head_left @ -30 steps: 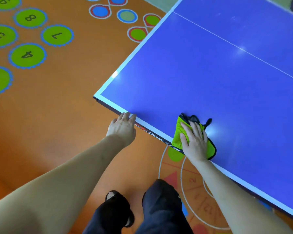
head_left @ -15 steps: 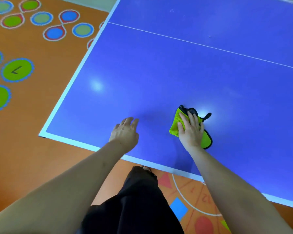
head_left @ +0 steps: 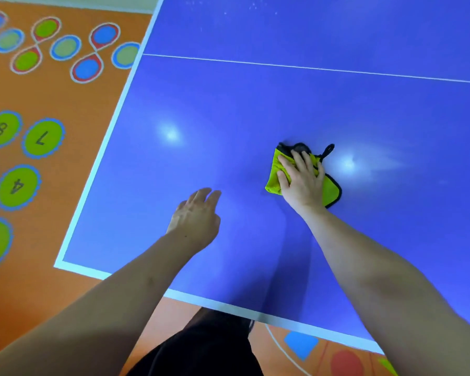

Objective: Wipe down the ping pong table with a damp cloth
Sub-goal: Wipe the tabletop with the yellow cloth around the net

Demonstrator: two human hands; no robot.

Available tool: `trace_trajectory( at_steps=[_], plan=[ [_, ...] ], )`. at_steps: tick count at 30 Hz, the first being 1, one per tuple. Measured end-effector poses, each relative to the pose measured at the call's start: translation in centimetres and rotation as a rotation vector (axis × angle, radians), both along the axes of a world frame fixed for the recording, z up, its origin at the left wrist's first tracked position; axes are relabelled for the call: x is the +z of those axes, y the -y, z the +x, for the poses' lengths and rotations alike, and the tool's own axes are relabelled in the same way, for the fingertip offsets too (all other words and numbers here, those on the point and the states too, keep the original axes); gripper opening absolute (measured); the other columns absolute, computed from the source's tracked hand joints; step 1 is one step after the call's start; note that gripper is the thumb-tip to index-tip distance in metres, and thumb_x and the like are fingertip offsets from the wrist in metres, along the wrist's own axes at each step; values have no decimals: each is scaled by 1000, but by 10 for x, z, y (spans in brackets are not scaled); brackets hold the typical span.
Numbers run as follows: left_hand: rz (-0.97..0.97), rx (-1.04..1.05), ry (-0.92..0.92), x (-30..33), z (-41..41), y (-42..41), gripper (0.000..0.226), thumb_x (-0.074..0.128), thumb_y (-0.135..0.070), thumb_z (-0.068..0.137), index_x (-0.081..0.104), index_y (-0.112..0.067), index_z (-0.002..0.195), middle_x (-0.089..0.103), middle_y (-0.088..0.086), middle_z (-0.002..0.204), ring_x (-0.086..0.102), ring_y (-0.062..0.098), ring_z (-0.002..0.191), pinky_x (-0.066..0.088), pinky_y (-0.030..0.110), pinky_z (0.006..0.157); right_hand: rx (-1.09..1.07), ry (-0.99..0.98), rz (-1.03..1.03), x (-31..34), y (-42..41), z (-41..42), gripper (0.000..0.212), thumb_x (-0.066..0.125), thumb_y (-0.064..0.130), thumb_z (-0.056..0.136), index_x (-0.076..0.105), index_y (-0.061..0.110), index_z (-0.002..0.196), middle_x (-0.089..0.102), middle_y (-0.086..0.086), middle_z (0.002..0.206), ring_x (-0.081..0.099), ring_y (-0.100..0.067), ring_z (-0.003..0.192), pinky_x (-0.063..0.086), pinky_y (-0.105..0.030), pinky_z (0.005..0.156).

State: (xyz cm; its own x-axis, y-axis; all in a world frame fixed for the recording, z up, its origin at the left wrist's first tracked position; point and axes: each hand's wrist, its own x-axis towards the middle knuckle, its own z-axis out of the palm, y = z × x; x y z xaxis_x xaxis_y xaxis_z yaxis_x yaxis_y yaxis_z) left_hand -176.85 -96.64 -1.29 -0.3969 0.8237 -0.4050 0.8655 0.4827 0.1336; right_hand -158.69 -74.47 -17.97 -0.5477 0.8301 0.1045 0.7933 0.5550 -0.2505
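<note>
Ping pong table (head_left: 255, 104), blue with white edge lines, fills most of the view; left of it, orange floor (head_left: 52, 96) carries numbered green circles (head_left: 42, 138). Left hand (head_left: 194, 217) hovers or rests over the surface, fingers loosely extended, holding nothing. Right hand (head_left: 301, 180) presses flat on a yellow-green cloth (head_left: 273, 175) with black trim, lying mid-table.

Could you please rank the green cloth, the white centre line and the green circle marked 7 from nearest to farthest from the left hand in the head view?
From the left hand:
1. Cloth: to its right, under the right hand.
2. Centre line: across the table, farther up.
3. Circle 7: on the floor, far left, off the table.
</note>
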Motion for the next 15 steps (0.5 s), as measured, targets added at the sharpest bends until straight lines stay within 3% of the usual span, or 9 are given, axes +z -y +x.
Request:
trace_trajectory(
  at_steps=[7,15],
  plan=[
    [18,-60,-29,6,8,-7,59,43,-20,97,29,-21,154,28,2,158,29,19,144,31,41,111,8,-11,8,5,-4,-6,45,46,44,103,54,37,147,50,2,155,39,-26,149,26,-58,120],
    [-37,-15,60,-9,11,30,59,42,-19,97,28,-25,154,31,1,156,36,23,139,32,41,112,-109,-36,-7,0,113,16,44,52,39,104,55,37,147,49,-1,158,40,-27,149,28,-57,119]
  ],
)
